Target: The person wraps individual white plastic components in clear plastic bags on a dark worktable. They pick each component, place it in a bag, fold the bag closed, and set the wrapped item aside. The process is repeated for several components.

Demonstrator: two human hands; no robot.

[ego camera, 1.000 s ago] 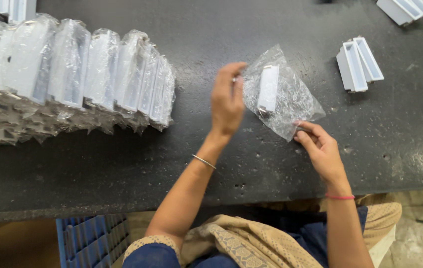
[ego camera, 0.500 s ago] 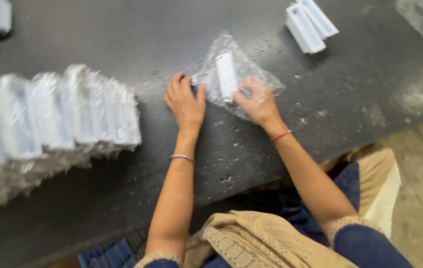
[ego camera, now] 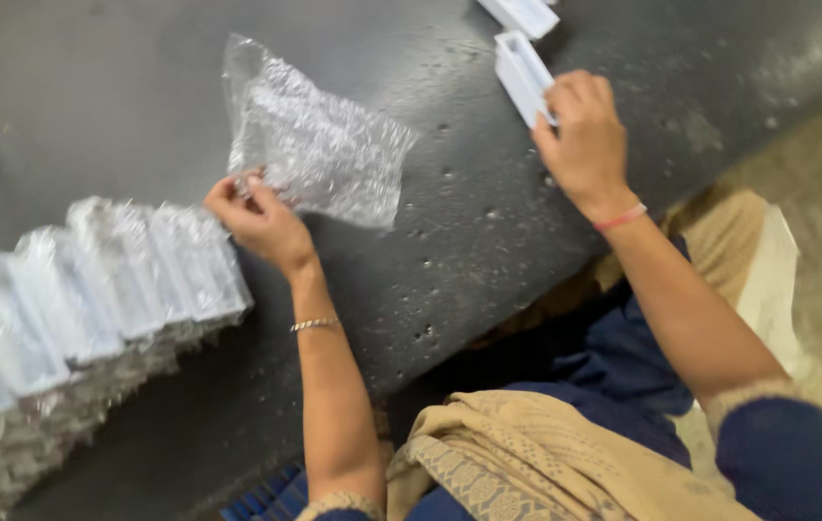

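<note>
Head view, left hand (ego camera: 261, 220) now alone on bubble-wrap bag (ego camera: 319, 145), right hand (ego camera: 580, 135) moved to white part (ego camera: 522, 72)

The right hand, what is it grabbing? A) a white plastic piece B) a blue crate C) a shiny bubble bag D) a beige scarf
A: the right hand closes on a white plastic piece lying on the dark table, while the left hand pinches the edge of the bubble wrap bag.
</note>
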